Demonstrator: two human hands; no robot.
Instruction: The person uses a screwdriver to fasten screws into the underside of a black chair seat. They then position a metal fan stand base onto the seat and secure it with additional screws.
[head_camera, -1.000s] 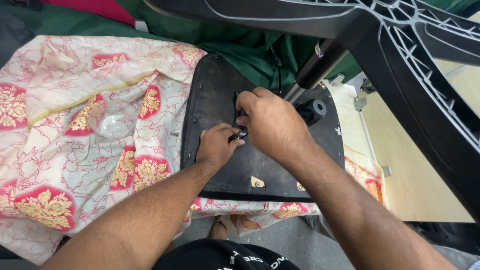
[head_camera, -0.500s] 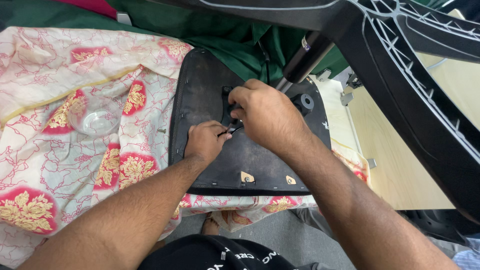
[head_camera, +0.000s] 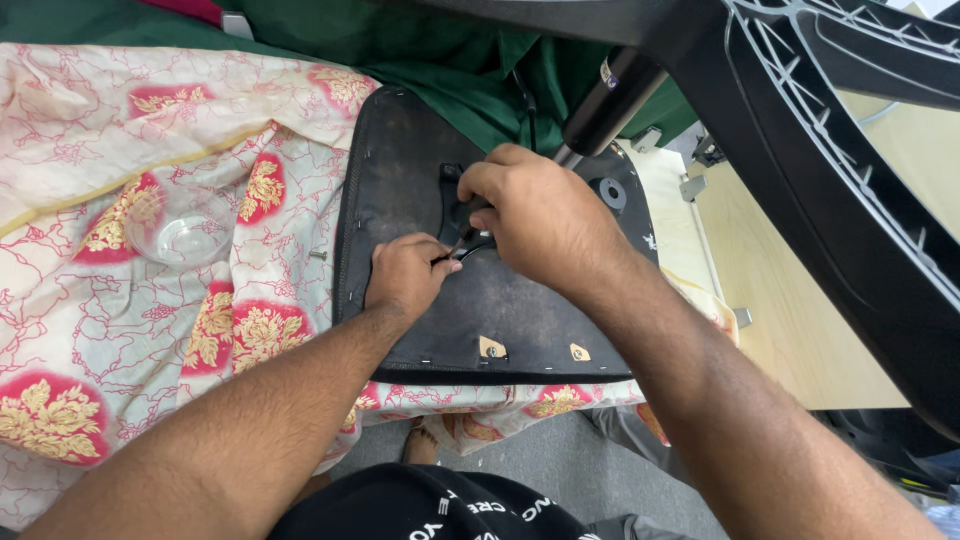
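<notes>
Left hand (head_camera: 405, 275) pinched a thin tool (head_camera: 455, 247) over the upturned black seat base (head_camera: 400, 180); right hand (head_camera: 535, 215) gripped the central bracket (head_camera: 452, 195).

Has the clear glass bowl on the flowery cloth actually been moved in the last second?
No. The clear glass bowl sits on the same red-and-gold flower of the patterned cloth, equally far from the black seat panel. Only the head camera shifted.

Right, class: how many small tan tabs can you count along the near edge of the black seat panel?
2. One tan tab sits near the middle of the black seat panel's near edge; the other tan tab lies just right of it. The hands may hide others.
</notes>
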